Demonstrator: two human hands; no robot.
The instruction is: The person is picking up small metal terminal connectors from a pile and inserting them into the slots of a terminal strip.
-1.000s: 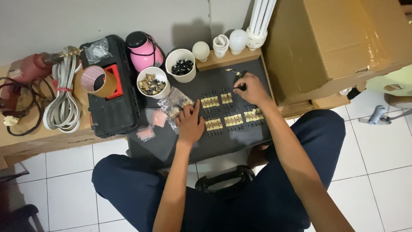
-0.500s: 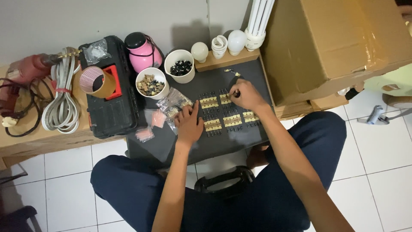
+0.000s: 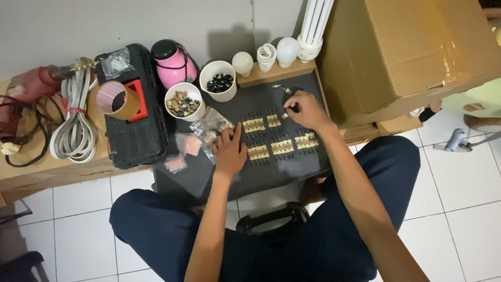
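Your small tan-and-black components [image 3: 276, 137] lie flat in short neat rows on the dark board [image 3: 292, 169] at the frame's centre (too small to tell their kind). One loose tan piece [image 3: 285, 115] sits just above, pinched at your fingertips.

Cups [image 3: 217, 80], bulbs [image 3: 265, 55] prob. blocking far edge

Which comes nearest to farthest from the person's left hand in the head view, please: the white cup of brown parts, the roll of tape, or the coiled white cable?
From the left hand:
1. White cup of brown parts, just up and left of it.
2. Roll of tape, farther left on the black case.
3. Coiled white cable, farthest left.
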